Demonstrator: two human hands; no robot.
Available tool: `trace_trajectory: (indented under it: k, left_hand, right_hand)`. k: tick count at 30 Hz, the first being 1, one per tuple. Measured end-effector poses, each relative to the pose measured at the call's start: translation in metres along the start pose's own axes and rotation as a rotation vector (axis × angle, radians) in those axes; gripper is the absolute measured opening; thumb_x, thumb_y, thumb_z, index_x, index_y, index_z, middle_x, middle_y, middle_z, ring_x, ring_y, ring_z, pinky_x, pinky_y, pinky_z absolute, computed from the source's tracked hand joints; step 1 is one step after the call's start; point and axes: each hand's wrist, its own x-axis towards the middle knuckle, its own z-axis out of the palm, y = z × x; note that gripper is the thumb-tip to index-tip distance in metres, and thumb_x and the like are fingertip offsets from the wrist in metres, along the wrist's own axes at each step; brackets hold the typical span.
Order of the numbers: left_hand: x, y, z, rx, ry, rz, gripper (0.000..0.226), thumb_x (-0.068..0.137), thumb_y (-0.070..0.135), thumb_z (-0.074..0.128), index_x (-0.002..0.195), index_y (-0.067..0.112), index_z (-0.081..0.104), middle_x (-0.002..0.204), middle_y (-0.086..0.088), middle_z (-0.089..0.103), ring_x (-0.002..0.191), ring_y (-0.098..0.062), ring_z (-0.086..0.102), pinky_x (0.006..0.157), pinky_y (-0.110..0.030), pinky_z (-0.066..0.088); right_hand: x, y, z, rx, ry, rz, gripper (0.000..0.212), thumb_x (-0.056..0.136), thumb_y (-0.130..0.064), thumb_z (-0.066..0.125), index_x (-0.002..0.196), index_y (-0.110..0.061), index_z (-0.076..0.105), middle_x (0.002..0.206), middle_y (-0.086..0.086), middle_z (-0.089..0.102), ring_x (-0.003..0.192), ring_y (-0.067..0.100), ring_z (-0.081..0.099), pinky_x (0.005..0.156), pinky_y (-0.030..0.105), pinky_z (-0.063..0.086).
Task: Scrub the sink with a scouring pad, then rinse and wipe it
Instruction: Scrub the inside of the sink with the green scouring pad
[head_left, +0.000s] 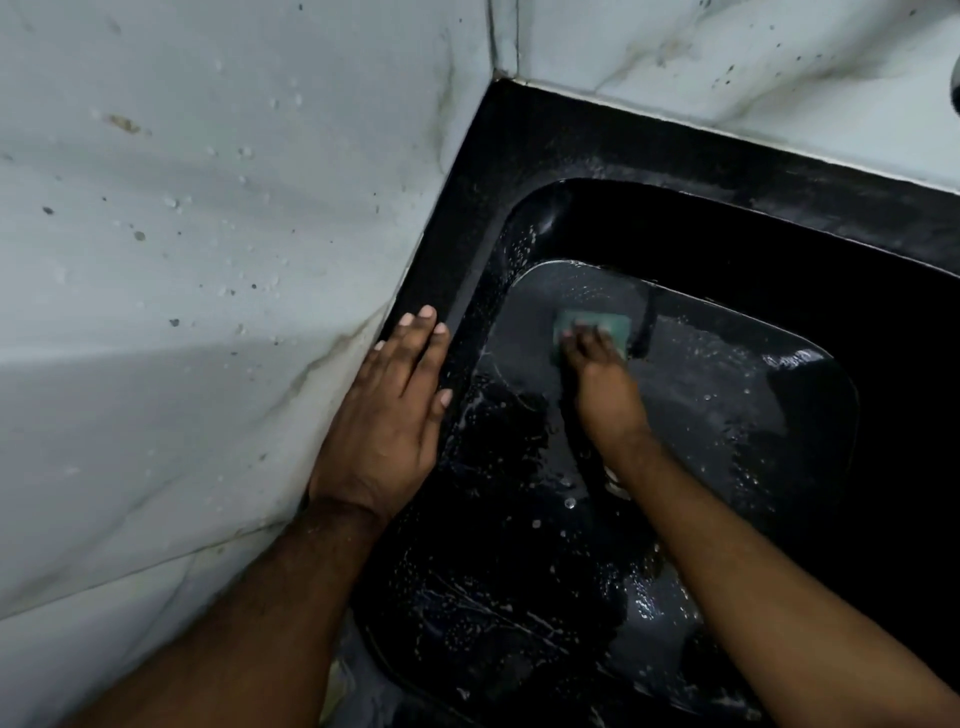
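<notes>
The sink (545, 150) sits in a corner, walls (208, 260) left and behind; the left hand (395, 410) rests on its left rim, the right hand (597, 364) on the scouring pad (592, 332) in the basin
</notes>
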Motion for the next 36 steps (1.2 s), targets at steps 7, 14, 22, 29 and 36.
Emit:
trace_trajectory:
  k: [7,14,22,29,36]
  left_hand:
    - [-0.001,0.001,0.000,-0.004,0.008,-0.005,0.057,0.103,0.026,0.039,0.157,0.011,0.031,0.168,-0.001,0.018,0.156,-0.018,0.016,0.124,-0.045,0.024]
    - [0.001,0.000,0.000,-0.008,0.029,0.017,0.056,0.102,0.026,0.039,0.156,0.009,0.034,0.167,-0.004,0.021,0.155,-0.020,0.018,0.124,-0.041,0.024]
    - [0.000,0.001,0.000,-0.014,0.009,-0.001,0.056,0.103,0.024,0.040,0.157,0.011,0.032,0.168,-0.002,0.020,0.156,-0.019,0.016,0.124,-0.044,0.024]
    - [0.000,0.000,-0.001,-0.015,-0.001,-0.002,0.056,0.103,0.024,0.039,0.157,0.011,0.031,0.168,-0.002,0.018,0.156,-0.018,0.015,0.124,-0.044,0.024]
    - [-0.001,0.001,0.000,-0.016,0.012,0.001,0.056,0.102,0.022,0.039,0.157,0.011,0.032,0.168,-0.002,0.020,0.155,-0.019,0.018,0.122,-0.047,0.027]
  right_hand:
    - [0.052,-0.061,-0.023,-0.061,-0.057,0.021,0.049,0.094,0.012,0.041,0.140,-0.006,0.045,0.132,0.020,0.058,0.110,0.036,0.064,0.084,0.042,0.055]
    - [0.009,-0.010,-0.012,-0.119,-0.062,-0.012,0.047,0.090,0.000,0.053,0.131,-0.021,0.049,0.109,0.010,0.068,0.084,0.029,0.071,0.074,0.038,0.059]
    - [0.051,-0.062,-0.028,-0.114,-0.183,-0.070,0.025,0.096,0.001,0.047,0.115,-0.003,0.064,0.107,0.017,0.070,0.092,0.035,0.069,0.083,0.039,0.054]
    - [0.009,-0.008,-0.037,-0.180,-0.134,-0.029,0.040,0.094,0.001,0.050,0.129,-0.016,0.060,0.119,0.014,0.068,0.097,0.030,0.070,0.086,0.036,0.055]
    - [0.021,-0.063,-0.031,-0.124,-0.258,-0.160,0.031,0.093,0.001,0.047,0.121,-0.007,0.058,0.109,0.018,0.067,0.092,0.035,0.069,0.078,0.039,0.054]
